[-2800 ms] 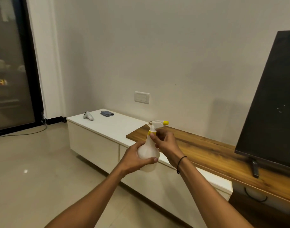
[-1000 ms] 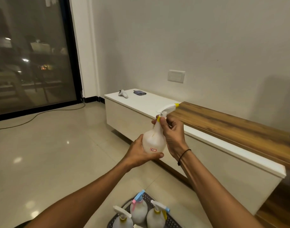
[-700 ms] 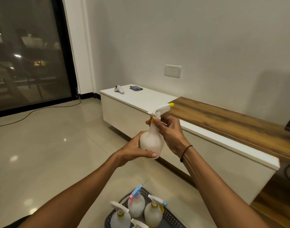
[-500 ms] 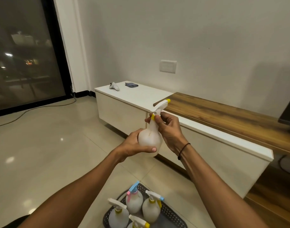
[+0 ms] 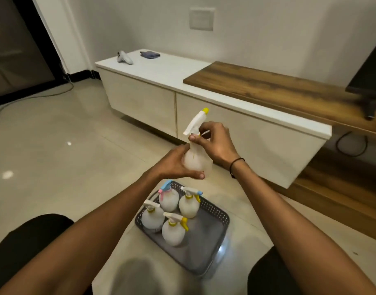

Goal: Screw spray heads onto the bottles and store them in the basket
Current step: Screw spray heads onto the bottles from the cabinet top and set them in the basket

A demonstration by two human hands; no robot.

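Note:
I hold a translucent white spray bottle (image 5: 196,161) upright in front of me, above the floor. My left hand (image 5: 174,163) wraps the bottle's round body from the left and below. My right hand (image 5: 214,143) pinches the collar at the bottle's neck, just under the white spray head (image 5: 196,121) with its yellow nozzle tip. Below my hands a dark grey perforated basket (image 5: 206,248) lies on the floor. Several capped spray bottles (image 5: 172,218) stand in its far left part; its near right part is bare.
A low white cabinet (image 5: 204,107) with a wooden top section (image 5: 268,88) runs along the wall behind. A controller (image 5: 124,57) and a dark cloth (image 5: 149,54) lie on it. A television (image 5: 370,67) stands at the right. My knees frame the basket.
My view has tilted down, so the whole basket and my knees now show. The bottle stays in both hands, lowered closer over the basket; the right fingers have shifted on the collar.

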